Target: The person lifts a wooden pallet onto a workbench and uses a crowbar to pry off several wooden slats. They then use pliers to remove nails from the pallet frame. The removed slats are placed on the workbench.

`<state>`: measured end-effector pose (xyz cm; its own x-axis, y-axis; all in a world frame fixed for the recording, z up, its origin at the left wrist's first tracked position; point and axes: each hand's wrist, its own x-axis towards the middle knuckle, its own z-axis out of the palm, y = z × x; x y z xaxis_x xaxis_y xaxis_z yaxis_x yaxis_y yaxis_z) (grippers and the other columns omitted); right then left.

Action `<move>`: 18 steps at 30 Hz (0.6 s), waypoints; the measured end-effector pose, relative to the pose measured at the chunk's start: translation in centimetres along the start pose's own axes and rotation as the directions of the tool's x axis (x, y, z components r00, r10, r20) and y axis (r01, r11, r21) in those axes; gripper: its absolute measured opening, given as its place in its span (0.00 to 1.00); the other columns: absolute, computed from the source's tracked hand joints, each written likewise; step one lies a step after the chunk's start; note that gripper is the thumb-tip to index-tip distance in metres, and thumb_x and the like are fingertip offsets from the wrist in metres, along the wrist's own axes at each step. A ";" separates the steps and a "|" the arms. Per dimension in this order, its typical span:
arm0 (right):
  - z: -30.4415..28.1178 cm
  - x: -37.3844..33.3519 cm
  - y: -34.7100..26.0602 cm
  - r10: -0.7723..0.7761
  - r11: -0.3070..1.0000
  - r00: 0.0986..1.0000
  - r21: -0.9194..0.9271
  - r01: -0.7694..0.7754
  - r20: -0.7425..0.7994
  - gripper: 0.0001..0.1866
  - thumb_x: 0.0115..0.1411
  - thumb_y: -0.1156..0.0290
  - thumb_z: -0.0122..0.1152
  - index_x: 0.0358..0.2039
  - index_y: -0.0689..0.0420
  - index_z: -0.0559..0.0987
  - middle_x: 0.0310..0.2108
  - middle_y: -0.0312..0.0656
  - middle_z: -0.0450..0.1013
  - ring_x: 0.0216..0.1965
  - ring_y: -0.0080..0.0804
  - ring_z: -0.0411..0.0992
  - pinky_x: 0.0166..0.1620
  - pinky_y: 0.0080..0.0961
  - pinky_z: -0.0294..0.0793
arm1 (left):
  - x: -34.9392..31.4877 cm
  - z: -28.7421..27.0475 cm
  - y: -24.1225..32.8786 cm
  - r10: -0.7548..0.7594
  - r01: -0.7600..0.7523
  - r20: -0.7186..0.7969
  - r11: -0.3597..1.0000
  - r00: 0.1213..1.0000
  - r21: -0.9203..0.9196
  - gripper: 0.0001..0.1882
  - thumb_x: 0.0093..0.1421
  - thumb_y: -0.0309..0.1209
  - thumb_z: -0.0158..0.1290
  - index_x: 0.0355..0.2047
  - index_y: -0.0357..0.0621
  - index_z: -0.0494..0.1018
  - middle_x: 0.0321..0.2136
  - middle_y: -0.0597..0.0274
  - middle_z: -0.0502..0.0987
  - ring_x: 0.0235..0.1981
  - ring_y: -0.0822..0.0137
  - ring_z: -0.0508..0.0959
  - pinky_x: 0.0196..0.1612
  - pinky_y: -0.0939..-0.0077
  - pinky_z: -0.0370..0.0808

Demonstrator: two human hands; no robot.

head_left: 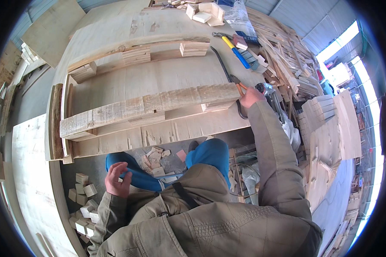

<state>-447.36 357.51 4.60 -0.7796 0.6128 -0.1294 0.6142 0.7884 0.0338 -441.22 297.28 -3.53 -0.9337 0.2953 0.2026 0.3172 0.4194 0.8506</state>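
My right hand (250,98) is closed around the orange handles of a pair of pliers (239,84), at the right end of a long wooden beam (154,105). Part of the grip is hidden. The beam rests on stacked wood blocks (146,119) along the near edge of the plywood-topped bench (128,138). A curved dark pry bar (221,62) runs behind the pliers. Low on the left, my left hand (118,180) hovers off the bench by my knee, fingers loosely bent and apart, with nothing visible in it.
A second beam (137,44) on blocks lies farther back. Beyond the pry bar is a hammer (233,49) with a blue and yellow handle. Right of my hand sits a metal tool (270,95), partly hidden. Offcuts (156,160) and block piles (83,188) lie on the floor.
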 end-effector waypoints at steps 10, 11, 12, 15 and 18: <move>1.1 -0.7 1.6 0.080 0.997 0.997 -0.007 -0.080 0.008 0.19 0.65 0.60 0.64 0.49 0.60 0.83 0.46 0.57 0.83 0.54 0.55 0.81 0.56 0.45 0.80 | -0.7 -0.1 -0.5 -0.018 0.019 0.037 0.999 0.999 -0.032 0.20 0.57 0.20 0.64 0.51 0.38 0.80 0.48 0.50 0.81 0.41 0.60 0.85 0.47 0.67 0.83; 1.4 -0.4 1.9 0.102 0.993 0.994 0.062 -0.100 -0.041 0.18 0.66 0.58 0.64 0.48 0.60 0.84 0.45 0.57 0.83 0.53 0.56 0.81 0.56 0.46 0.80 | -0.7 0.0 -0.5 -0.014 0.015 0.046 0.999 0.999 -0.028 0.20 0.57 0.20 0.63 0.51 0.38 0.80 0.48 0.50 0.81 0.41 0.60 0.85 0.47 0.67 0.83; 1.7 -0.2 2.2 0.126 0.985 0.988 0.133 -0.113 -0.090 0.18 0.67 0.57 0.64 0.47 0.59 0.84 0.43 0.57 0.83 0.52 0.56 0.81 0.55 0.47 0.80 | -0.8 0.0 -0.5 -0.013 0.014 0.054 1.000 0.998 -0.024 0.20 0.57 0.20 0.63 0.51 0.38 0.80 0.48 0.50 0.81 0.41 0.60 0.85 0.47 0.68 0.83; 2.0 -0.8 3.1 0.165 0.957 0.945 0.278 -0.084 -0.282 0.19 0.69 0.53 0.62 0.41 0.59 0.84 0.41 0.59 0.82 0.50 0.58 0.81 0.52 0.51 0.79 | -0.9 0.1 -0.3 -0.015 0.019 0.057 0.998 0.998 -0.059 0.19 0.58 0.19 0.63 0.51 0.38 0.80 0.47 0.51 0.82 0.41 0.61 0.85 0.47 0.68 0.83; 0.7 -2.7 4.2 0.181 0.876 0.900 0.480 0.036 -0.397 0.21 0.69 0.51 0.63 0.39 0.60 0.81 0.33 0.57 0.80 0.39 0.57 0.79 0.44 0.50 0.75 | -0.4 0.2 0.0 -0.005 0.011 0.064 0.996 0.998 -0.085 0.19 0.58 0.19 0.62 0.51 0.37 0.80 0.46 0.52 0.82 0.41 0.62 0.85 0.46 0.70 0.82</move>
<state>-442.55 359.12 4.42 -0.6391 0.7149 0.2836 0.5689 0.6875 -0.4512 -440.82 297.36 -3.74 -0.9228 0.3472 0.1667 0.2919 0.3480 0.8909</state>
